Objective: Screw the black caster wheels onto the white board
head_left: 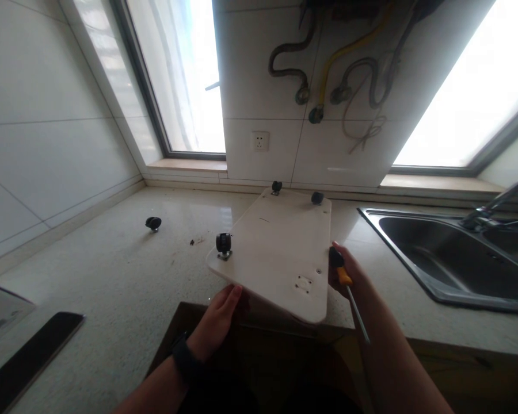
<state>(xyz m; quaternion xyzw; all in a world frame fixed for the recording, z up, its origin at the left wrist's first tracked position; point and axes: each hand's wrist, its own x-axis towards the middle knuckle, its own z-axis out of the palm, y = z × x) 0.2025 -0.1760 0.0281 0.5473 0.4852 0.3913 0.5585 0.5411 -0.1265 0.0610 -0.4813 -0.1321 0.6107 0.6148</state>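
Observation:
A white board (280, 241) with rounded corners lies at an angle over the counter's front edge. Black caster wheels stand on three of its corners: near left (223, 244), far left (277, 187) and far right (317, 198). At the near right corner is a bare square mark with small holes (303, 284). My left hand (220, 310) grips the board's front edge, thumb on top and fingers hidden beneath. In my right hand (343, 267), at the board's right edge, is a screwdriver (344, 277) with a black and orange handle, its shaft pointing toward me.
A loose caster wheel (153, 223) lies on the speckled counter (125, 276) to the left, with dark crumbs (192, 242) nearby. A long black object (32, 359) sits front left. To the right is a steel sink (397, 241) with a faucet (496, 204). Pipes (328, 69) hang on the back wall.

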